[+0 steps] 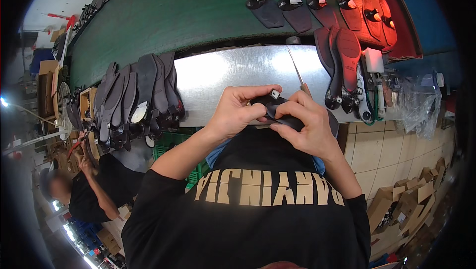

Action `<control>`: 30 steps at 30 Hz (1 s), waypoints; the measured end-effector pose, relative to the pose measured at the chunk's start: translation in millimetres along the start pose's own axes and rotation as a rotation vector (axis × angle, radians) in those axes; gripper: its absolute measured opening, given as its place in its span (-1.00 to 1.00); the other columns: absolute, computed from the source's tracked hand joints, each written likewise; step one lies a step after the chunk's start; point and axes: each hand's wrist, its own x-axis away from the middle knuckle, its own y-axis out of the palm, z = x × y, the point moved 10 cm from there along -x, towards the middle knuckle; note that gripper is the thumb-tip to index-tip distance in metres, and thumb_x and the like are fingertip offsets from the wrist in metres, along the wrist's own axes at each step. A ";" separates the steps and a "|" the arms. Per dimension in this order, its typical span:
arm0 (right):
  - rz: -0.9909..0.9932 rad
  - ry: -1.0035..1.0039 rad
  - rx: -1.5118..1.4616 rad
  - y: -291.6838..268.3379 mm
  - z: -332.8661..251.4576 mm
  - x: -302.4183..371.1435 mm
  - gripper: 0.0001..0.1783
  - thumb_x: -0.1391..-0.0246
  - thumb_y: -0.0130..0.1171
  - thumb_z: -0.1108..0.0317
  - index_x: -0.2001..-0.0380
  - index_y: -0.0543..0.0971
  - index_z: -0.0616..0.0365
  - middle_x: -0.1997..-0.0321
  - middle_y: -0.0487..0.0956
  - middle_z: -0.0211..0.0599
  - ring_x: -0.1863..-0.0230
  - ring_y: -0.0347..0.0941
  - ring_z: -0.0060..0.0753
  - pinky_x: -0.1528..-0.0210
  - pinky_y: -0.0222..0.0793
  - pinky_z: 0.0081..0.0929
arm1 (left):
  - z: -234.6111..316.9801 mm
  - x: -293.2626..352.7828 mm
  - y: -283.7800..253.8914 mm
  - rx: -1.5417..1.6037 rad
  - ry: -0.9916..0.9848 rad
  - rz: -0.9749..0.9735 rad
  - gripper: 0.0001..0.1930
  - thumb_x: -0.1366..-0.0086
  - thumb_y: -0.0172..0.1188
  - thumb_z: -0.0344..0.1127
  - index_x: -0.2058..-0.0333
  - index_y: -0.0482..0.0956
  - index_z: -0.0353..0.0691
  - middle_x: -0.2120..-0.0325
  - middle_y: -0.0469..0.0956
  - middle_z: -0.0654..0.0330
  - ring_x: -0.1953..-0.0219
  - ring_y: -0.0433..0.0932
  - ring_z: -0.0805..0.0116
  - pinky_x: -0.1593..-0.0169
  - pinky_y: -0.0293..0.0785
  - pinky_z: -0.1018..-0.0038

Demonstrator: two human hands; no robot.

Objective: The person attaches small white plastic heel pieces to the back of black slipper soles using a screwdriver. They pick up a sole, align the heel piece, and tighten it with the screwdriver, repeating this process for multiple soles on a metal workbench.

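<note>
Both hands meet over the near edge of the metal worktop [198, 78], close to my body. Between them is a dark sandal [282, 107], partly covered by my fingers, with a small white piece at its far end. My left hand [237, 112] pinches its left side, thumb and forefinger around it. The right hand [306, 120] grips the dark straps from the right, fingers curled. Just beyond the right hand lies a thin pointed tool [296, 65] with a wooden handle, perhaps an awl.
Dark sandals and soles [148, 80] pile up at the left. More sandals [285, 3] lie on the green belt [163, 11], some under red light. Reddish soles [348, 50] stand at the right, near clear plastic bags [421, 105]. A co-worker [106, 184] holds a red-handled tool, lower left.
</note>
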 end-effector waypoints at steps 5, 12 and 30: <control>0.046 -0.030 0.035 -1.5 -3.1 1.7 -0.77 0.28 0.40 0.38 0.44 0.60 0.03 0.44 0.45 -0.38 0.48 0.46 -0.32 0.45 0.33 -0.42 | 3.3 -1.4 -0.6 0.025 0.003 -0.002 -0.55 -0.07 0.00 -0.65 0.01 0.54 -0.36 0.02 0.55 0.03 0.21 0.62 0.46 0.27 0.61 0.65; 0.150 -0.207 0.081 -10.7 -25.6 6.4 -0.74 0.28 0.38 0.42 0.39 0.61 0.04 0.42 0.47 -0.32 0.50 0.44 -0.28 0.47 0.32 -0.41 | 4.9 -0.3 0.6 0.224 -0.119 -0.103 -0.55 -0.16 -0.02 -0.57 -0.07 0.45 -0.40 0.01 0.51 -0.08 0.29 0.65 0.42 0.45 0.64 0.66; 0.200 0.059 0.083 -8.6 -2.5 9.4 -0.85 0.09 0.32 0.46 0.47 0.51 0.14 0.58 0.54 -0.30 0.55 0.49 -0.24 0.49 0.33 -0.36 | -22.5 5.3 3.2 0.147 -0.204 -0.072 -0.65 -0.30 -0.07 -0.36 -0.01 0.44 -0.34 0.21 0.53 0.12 0.25 0.56 0.47 0.30 0.64 0.51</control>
